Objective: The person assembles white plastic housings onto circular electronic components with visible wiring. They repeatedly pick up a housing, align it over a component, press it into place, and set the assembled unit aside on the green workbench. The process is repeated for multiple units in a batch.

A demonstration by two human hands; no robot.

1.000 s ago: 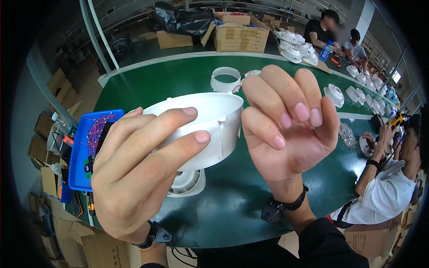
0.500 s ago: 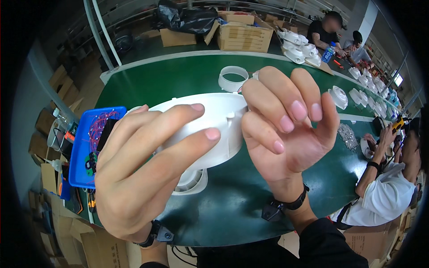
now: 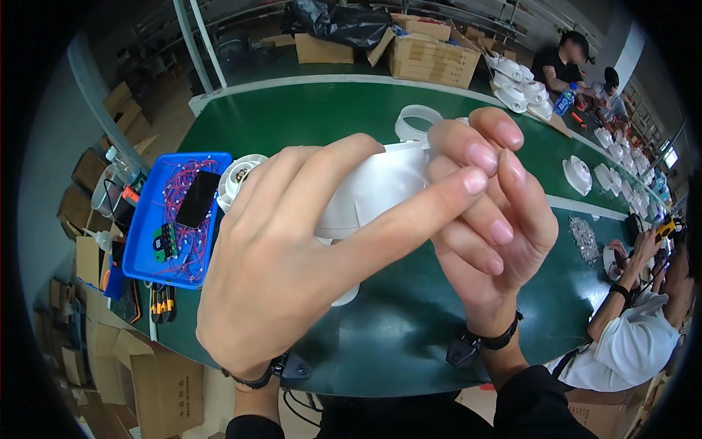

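Observation:
A bowl-like white plastic housing (image 3: 376, 186) is held up over the green table, its lower left side covered by my left hand (image 3: 281, 241). The fingers of that hand wrap its far side, and the thumb reaches across its front to the right hand's fingertips. My right hand (image 3: 504, 219) is at the housing's right edge, palm toward me, with curled fingers and the thumb tip pressed to the index finger. Anything in that pinch is too small to make out. Below the housing, part of another white piece (image 3: 347, 295) shows on the table.
Left stands a blue tray (image 3: 135, 252) with red wires, a black phone (image 3: 197, 199) and green circuit boards (image 3: 164, 245). Beside it are a round white part (image 3: 232, 183) and yellow-black handled tools (image 3: 162, 304). A white ring (image 3: 409, 133) lies beyond. Right, a co-worker (image 3: 632, 329) sits near small metal parts (image 3: 583, 240).
My left thumb has swung right to meet the right hand's fingertips. The right hand's thumb and index have closed together. The housing has tilted, and the whole view has shifted slightly.

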